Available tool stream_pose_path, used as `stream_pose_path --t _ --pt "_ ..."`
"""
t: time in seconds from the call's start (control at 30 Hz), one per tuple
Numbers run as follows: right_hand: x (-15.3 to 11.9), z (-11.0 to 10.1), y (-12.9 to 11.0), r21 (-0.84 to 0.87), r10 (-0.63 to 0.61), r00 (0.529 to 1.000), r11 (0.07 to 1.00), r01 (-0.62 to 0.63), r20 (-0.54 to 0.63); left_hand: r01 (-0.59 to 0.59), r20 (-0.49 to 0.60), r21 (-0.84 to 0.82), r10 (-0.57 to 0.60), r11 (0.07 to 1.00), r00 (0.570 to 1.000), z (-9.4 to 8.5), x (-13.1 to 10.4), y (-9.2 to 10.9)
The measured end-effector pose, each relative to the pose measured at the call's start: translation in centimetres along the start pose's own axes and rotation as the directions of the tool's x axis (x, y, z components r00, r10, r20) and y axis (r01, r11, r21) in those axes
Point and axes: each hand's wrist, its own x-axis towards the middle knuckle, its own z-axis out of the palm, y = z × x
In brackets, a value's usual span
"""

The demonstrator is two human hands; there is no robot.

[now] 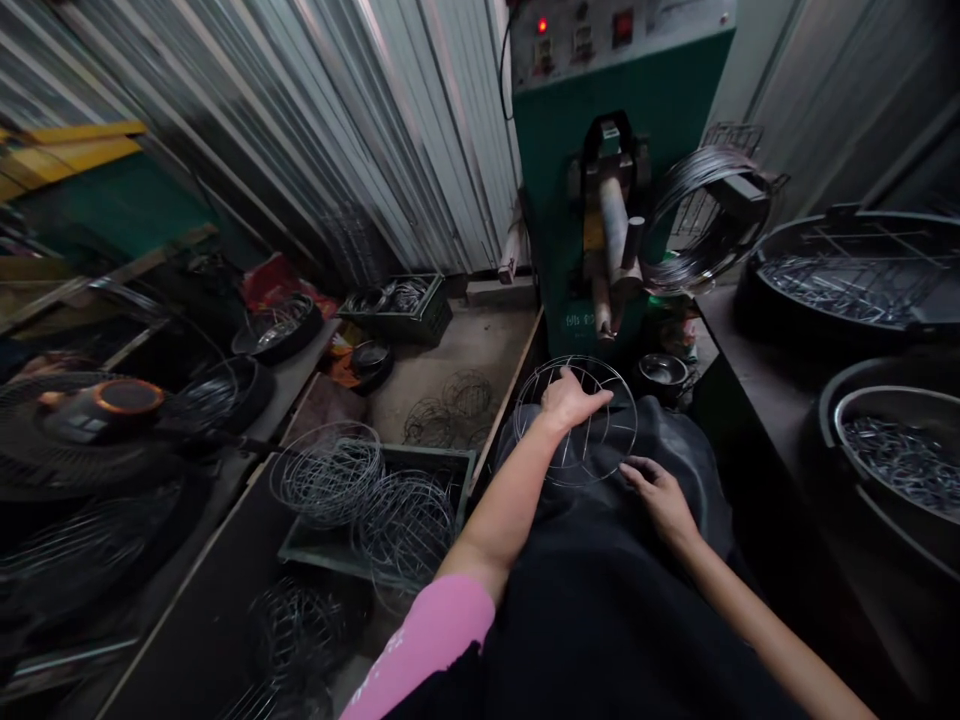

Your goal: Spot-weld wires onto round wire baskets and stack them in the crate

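A round wire rack (592, 478), with a ring-shaped rim and thin crossing wires, is held over the dark cloth (600, 560) on my lap. My left hand (571, 402) lies across the rack's upper part, its thumb pointing right and some fingers hidden at the wires. At the lower right of the rim, my right hand (654, 490) pinches the wire between thumb and fingertips. Just beyond the rack stands a green machine (547, 190), whose electrode arms (613, 225) stick out toward me.
To my left, a green crate (375, 570) carries piled round wire racks (405, 520). On the right, a black basin (825, 420) and a large round tray (757, 310) contain small metal pieces. A wire coil (697, 215) hangs beside the machine. A fan (45, 430) stands far left.
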Motion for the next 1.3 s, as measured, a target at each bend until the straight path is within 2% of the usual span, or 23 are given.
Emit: stream_pose_path --t 0.13,0.2,0.23,0.3,0.37,0.4,0.43,0.47,0.53,0.57,0.63,0.7,0.83,0.93,1.07,1.13,1.23,1.3 --pt "0.1 0.8 -0.2 -0.015 -0.013 1.000 1.000 0.013 -0.016 -0.003 0.005 -0.003 0.003 1.000 1.000 -0.3 0.1 -0.1" --pt "0.2 1.1 -0.3 -0.039 -0.044 0.998 0.998 0.043 -0.043 -0.078 0.039 -0.084 0.081 0.993 0.996 -1.4 0.4 -1.5" --pt "0.2 1.2 -0.3 -0.049 -0.059 0.997 0.997 0.057 -0.056 -0.128 0.037 -0.160 0.135 0.979 0.990 -2.2 0.6 -2.7" --pt "0.4 1.1 0.0 -0.061 -0.077 0.995 0.995 0.073 -0.069 -0.195 -0.036 -0.321 0.194 0.927 0.980 -3.8 1.2 -6.3" --pt "0.7 0.9 0.4 -0.064 -0.082 0.994 0.995 0.077 -0.079 -0.131 -0.163 -0.400 0.070 0.907 0.984 -4.9 1.5 -10.8" --pt "0.8 0.8 0.7 -0.061 -0.080 0.993 0.995 0.076 -0.083 -0.059 -0.176 -0.391 -0.012 0.918 0.984 -4.9 1.4 -12.9" --pt "1.0 0.7 0.9 -0.055 -0.075 0.993 0.996 0.070 -0.086 0.027 -0.130 -0.400 -0.086 0.916 0.988 -4.7 1.3 -14.9" --pt "1.2 0.6 1.2 -0.049 -0.067 0.994 0.997 0.063 -0.087 0.105 -0.036 -0.442 -0.134 0.891 0.990 -4.1 1.1 -16.5" --pt "1.6 0.6 1.5 -0.043 -0.051 0.996 0.998 0.048 -0.078 0.214 0.154 -0.548 -0.154 0.808 0.976 -2.4 0.7 -18.7" --pt "1.7 0.6 1.6 -0.045 -0.046 0.997 0.998 0.043 -0.067 0.244 0.200 -0.597 -0.153 0.764 0.968 -1.4 0.5 -19.2" --pt "2.0 0.8 1.7 -0.048 -0.043 0.998 0.998 0.040 -0.055 0.266 0.237 -0.665 -0.140 0.698 0.961 0.0 0.6 -19.3" --pt "2.2 0.9 1.6 -0.033 -0.038 0.998 0.999 0.037 -0.057 0.262 0.239 -0.689 -0.129 0.676 0.962 0.5 0.8 -18.7" --pt "2.3 0.3 0.6 -0.011 -0.038 0.998 0.999 0.038 -0.050 0.231 0.228 -0.696 -0.095 0.680 0.969 -0.5 0.6 -17.2" --pt "2.4 -0.9 -0.8 -0.066 -0.094 0.994 0.994 0.091 -0.047 0.242 0.252 -0.756 -0.071 0.608 0.965 -0.7 0.1 -16.3" --pt "2.4 -2.3 -2.2 -0.104 -0.150 0.985 0.985 0.140 -0.086 0.328 0.322 -0.799 -0.102 0.504 0.941 0.7 -0.6 -15.7" --pt "2.3 -2.8 -2.5 -0.102 -0.162 0.985 0.983 0.155 -0.062 0.379 0.358 -0.796 -0.138 0.472 0.923 1.6 -0.7 -15.7" --pt "2.1 -5.2 -2.7 -0.152 -0.180 0.983 0.971 0.182 0.027 0.417 0.382 -0.792 -0.171 0.446 0.908 2.3 -0.7 -16.0" --pt "2.3 -9.1 -2.8 -0.269 -0.193 0.981 0.945 0.187 0.006 0.420 0.374 -0.797 -0.193 0.434 0.907 2.2 -0.6 -16.2"
